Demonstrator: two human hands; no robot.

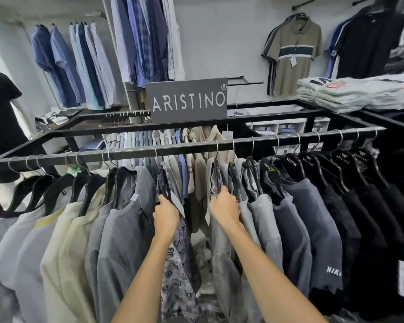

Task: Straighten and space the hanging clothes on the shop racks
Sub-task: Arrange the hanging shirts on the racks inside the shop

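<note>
On rail [187, 145]: left hand [165, 214] grips patterned shirt [180, 264]; right hand [224, 206] grips grey shirt [222, 259].

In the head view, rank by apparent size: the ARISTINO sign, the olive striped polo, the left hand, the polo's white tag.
1. ARISTINO sign and olive striped polo: roughly alike, not ranked.
2. Left hand, enlarged by nearness.
3. White tag.

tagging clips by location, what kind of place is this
A clothing shop, probably menswear: hung shirts crowd the black rack, an ARISTINO brand sign stands above it, and folded shirts are stacked at right.
</note>
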